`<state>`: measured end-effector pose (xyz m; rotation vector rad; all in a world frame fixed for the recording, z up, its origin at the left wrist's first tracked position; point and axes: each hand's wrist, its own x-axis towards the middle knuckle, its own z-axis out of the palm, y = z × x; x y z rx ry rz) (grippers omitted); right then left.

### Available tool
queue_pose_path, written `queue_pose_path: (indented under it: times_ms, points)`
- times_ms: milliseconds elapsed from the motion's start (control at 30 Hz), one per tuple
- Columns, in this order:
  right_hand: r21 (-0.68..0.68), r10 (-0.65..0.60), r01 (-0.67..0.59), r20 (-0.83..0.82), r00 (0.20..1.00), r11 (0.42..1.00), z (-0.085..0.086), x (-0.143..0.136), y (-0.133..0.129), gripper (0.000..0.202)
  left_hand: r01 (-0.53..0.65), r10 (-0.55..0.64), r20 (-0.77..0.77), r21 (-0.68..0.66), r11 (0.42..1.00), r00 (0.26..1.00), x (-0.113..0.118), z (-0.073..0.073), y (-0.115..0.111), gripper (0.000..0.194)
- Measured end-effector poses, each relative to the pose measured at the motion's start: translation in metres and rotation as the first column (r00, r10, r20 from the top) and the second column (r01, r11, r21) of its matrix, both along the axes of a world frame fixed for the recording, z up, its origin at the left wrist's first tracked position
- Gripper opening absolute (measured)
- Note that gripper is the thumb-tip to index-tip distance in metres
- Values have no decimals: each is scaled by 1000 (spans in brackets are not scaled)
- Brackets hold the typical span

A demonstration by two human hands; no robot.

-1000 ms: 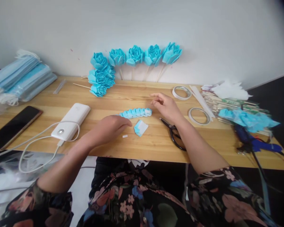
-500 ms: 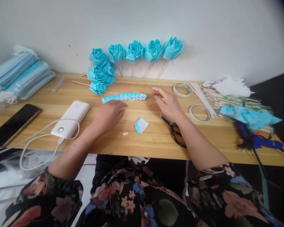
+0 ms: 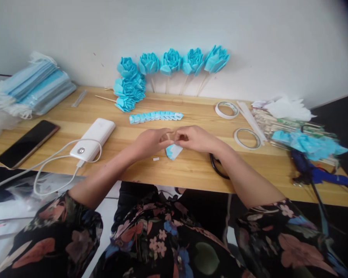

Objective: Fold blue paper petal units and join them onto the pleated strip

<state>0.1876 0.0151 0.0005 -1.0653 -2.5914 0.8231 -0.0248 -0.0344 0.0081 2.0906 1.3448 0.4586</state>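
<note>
My left hand (image 3: 154, 142) and my right hand (image 3: 193, 138) meet just over the table, fingertips close together. Below them is a small folded blue-and-white petal (image 3: 173, 153), its upper edge partly covered by the fingers. My right thumb and fingers pinch at that upper edge. My left hand is curved, thumb and forefinger apart, with the thumb near the petal's upper left. A tiny white scrap (image 3: 156, 159) lies to the left of the petal. Behind the hands rests a pleated blue-and-white strip (image 3: 156, 116). Scissors (image 3: 217, 166) lie partly hidden under my right forearm.
Blue flowers (image 3: 171, 61) on sticks lean against the wall; more are heaped at left. Two tape rolls (image 3: 247, 146) lie at right, near a blue glue gun (image 3: 324, 174) and piled sticks. Left are a power bank (image 3: 100, 133) with cable, a phone (image 3: 29, 143) and stacked masks (image 3: 43, 87).
Both hands have come together from either side and now meet at the petal. The view has shifted slightly, so the table's things sit farther right in the picture.
</note>
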Motion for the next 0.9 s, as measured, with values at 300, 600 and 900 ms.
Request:
queue_pose_path:
  times_ms: [300,600,900]
  points:
    - [127,-144,159,-118,982,979,46,1,-1,10,82,-61,478,-25,996,876,27,0,34,24]
    - [177,-277,347,-326,904,921,38,16,14,22,185,42,646,-279,942,762,29,-8,45,54]
    - [-313,-348,226,-419,839,922,8,17,10,32,121,221,751,-371,921,622,25,-30,49,88]
